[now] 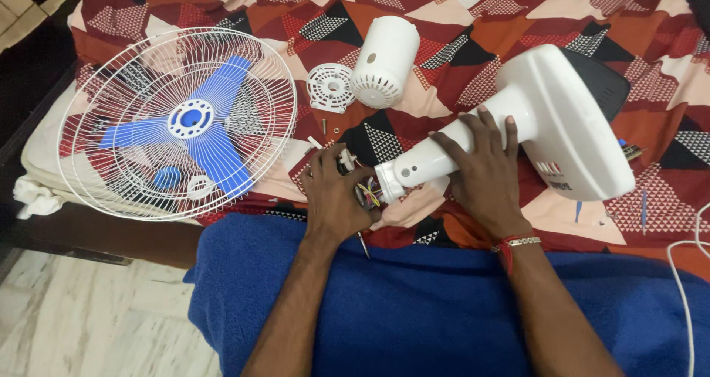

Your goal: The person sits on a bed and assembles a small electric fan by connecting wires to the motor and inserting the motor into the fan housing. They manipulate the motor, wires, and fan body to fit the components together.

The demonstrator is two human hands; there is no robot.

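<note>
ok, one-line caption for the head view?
Right hand steadies white plastic fan stand; left hand at its coloured wires, beside blue-bladed wire grille.

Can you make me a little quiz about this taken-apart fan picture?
1. True or false: the blue fan blade lies inside the white wire guard.
2. Which hand rests on the white fan stand? A left, B right.
3. The left hand works at the coloured ____ at the neck's end.

Key: 1 true; 2 B, the right hand; 3 wires.
</note>
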